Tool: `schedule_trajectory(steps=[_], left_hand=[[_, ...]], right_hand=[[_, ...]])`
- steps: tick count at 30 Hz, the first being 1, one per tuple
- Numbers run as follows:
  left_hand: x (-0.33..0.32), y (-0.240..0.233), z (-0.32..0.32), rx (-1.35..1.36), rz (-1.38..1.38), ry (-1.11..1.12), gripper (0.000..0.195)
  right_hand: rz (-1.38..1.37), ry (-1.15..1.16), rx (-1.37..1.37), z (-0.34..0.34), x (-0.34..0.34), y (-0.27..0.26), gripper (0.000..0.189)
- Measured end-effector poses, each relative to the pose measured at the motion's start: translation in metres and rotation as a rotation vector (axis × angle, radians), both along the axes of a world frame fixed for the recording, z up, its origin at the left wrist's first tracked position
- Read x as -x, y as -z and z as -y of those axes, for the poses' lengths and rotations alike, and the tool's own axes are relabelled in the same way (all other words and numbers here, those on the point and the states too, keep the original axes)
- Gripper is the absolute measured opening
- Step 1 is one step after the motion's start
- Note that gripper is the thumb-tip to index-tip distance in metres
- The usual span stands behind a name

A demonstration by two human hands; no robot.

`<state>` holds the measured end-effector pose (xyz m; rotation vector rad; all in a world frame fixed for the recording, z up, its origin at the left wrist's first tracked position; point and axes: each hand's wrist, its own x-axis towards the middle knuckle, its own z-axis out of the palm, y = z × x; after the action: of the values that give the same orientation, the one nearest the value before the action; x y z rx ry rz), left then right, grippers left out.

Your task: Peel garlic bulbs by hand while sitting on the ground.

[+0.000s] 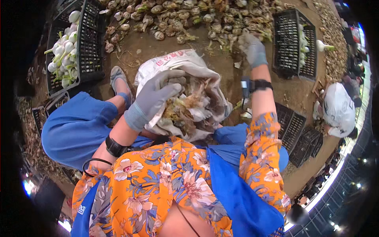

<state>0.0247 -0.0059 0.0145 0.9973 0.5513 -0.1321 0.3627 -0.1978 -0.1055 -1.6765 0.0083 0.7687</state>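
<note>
My left hand (161, 93), in a grey knit glove, hovers over the near left part of a white woven sack (174, 60). Its fingers are curled in toward the thumb, and whatever may lie between them is hidden. Dry garlic skins and leaf scraps (189, 109) fill the sack's open mouth between my legs. Stretched forward to the right, my gloved right hand (254, 50) is at the near edge of a heap of untrimmed garlic bulbs (204, 17). Its fingers are blurred, so a grip on a bulb cannot be made out.
At the left stands a black plastic crate (91, 44) with peeled white garlic bulbs (66, 50). Another black crate (285, 44) at the right holds garlic; one white bulb (321, 46) lies beyond it. More crates (288, 124) and a person in white (339, 109) are farther right.
</note>
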Motion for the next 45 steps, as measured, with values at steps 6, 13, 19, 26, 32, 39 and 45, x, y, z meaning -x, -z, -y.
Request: schedule_trajectory(steps=[6, 13, 19, 26, 32, 39, 45], left_hand=[[-0.016, -0.003, -0.012, 0.089, -0.014, -0.067, 0.042], [-0.013, 0.006, -0.01, 0.01, 0.011, -0.203, 0.041], [-0.007, -0.001, 0.001, -0.103, 0.065, -0.148, 0.04], [0.011, 0.001, 0.011, -0.118, 0.064, -0.146, 0.036], [0.007, 0.0, 0.012, 0.031, 0.011, -0.207, 0.036], [0.002, 0.003, 0.004, -0.404, 0.081, -0.243, 0.07], [0.007, -0.019, 0.024, -0.85, 0.387, -0.119, 0.066]], right_hand=[[0.642, -0.677, 1.356, -0.08, 0.009, 0.11, 0.039], [0.744, -0.767, 0.863, -0.085, 0.036, 0.027, 0.029], [0.591, -0.741, 0.641, -0.044, 0.033, -0.002, 0.033], [1.032, -1.031, 1.008, -0.078, 0.082, 0.05, 0.059], [0.934, -1.12, 0.899, -0.086, 0.046, 0.081, 0.025], [0.003, -0.614, -0.188, -0.062, 0.107, -0.099, 0.032], [0.34, -0.406, -0.358, -0.037, 0.222, -0.175, 0.032]])
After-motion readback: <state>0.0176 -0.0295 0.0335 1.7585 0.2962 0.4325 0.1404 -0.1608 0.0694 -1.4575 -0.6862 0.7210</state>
